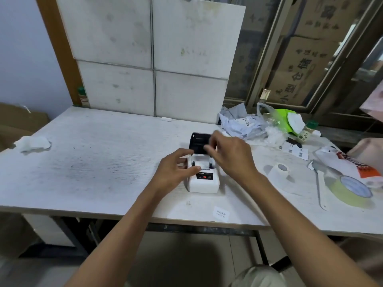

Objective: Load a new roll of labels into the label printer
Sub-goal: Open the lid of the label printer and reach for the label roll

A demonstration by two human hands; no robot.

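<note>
Steadying the white label printer (203,179) mid-table (93,162), my left hand (176,169) cups its left side, thumb across the top. My right hand (230,154) pinches the raised black lid (199,145) — blurred. A label roll (202,163) sits in the open bay — another roll (278,171) stands well to the right.

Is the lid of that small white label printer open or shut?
Open. The small white label printer has its black lid tipped up and back, exposing a white roll in the bay.
</note>
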